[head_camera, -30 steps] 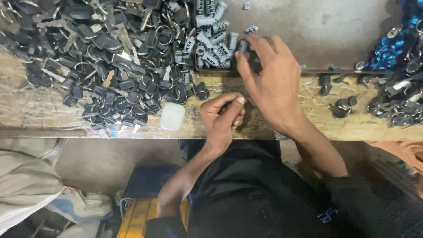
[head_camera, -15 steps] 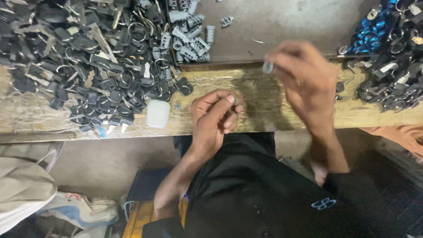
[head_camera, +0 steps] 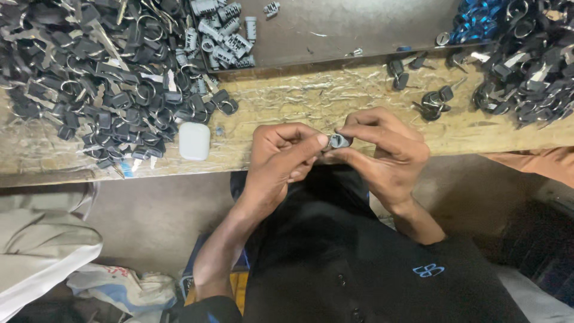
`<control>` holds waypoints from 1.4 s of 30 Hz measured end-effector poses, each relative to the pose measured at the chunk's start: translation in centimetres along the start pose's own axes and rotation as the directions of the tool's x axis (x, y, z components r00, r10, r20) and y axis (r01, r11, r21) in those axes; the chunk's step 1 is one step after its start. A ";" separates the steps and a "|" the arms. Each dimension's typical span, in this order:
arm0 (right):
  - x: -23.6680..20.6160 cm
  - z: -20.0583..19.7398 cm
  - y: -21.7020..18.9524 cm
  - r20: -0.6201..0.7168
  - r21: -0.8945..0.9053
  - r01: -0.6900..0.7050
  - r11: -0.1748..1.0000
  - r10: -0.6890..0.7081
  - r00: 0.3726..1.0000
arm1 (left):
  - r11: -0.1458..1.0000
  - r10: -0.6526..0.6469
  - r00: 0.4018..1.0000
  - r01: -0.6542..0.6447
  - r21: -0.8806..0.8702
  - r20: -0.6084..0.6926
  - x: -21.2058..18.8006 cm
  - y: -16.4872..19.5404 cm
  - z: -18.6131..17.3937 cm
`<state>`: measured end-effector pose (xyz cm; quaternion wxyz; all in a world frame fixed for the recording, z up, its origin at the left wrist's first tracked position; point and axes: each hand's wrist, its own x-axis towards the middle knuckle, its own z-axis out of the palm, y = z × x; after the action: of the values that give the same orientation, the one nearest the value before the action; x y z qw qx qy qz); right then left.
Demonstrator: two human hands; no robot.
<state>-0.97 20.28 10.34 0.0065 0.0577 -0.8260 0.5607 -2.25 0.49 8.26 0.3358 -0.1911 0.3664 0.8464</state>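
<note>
My left hand (head_camera: 278, 157) and my right hand (head_camera: 382, 152) meet at the near edge of the wooden bench (head_camera: 311, 98). Between their fingertips they pinch a small grey metal lock cylinder (head_camera: 339, 141). A large heap of black-headed keys on rings (head_camera: 101, 78) lies on the bench to the left. A group of grey lock cylinders (head_camera: 224, 33) sits behind it on a dark tray (head_camera: 359, 24).
A small white rounded case (head_camera: 194, 141) lies near the bench's front edge. A second heap of black keys (head_camera: 529, 66) and blue pieces (head_camera: 478, 24) fills the right end. A few loose keys (head_camera: 433, 98) lie between. Pale cloth (head_camera: 42, 239) and a bag sit below left.
My right hand came back from the tray carrying a cylinder and moved down to the bench edge. It now meets my left hand, and both pinch the cylinder.
</note>
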 end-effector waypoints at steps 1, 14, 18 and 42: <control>-0.3 -0.1 0.0 -0.008 -0.014 0.017 1.000 -0.017 1.000 | 0.997 0.025 0.999 -0.023 0.076 -0.026 -0.2 -0.1 0.2; -1.9 0.4 0.1 -0.076 -0.197 0.203 0.959 -0.221 0.972 | 0.547 0.379 0.923 -0.286 0.787 0.072 -1.0 1.6 2.3; -1.7 0.4 -0.2 -0.072 -0.260 0.230 0.938 -0.256 0.964 | 0.400 0.435 0.883 -0.366 0.840 0.178 -1.0 1.7 2.5; 7.5 -11.3 7.3 0.110 -0.897 0.109 0.428 -0.024 0.994 | 0.679 0.662 0.736 -0.509 0.530 -0.141 3.2 -5.1 -3.5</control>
<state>-9.76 32.75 8.35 0.0254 0.1003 -0.9942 0.0299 -0.65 1.80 1.58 0.0135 -0.1122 0.6461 0.7548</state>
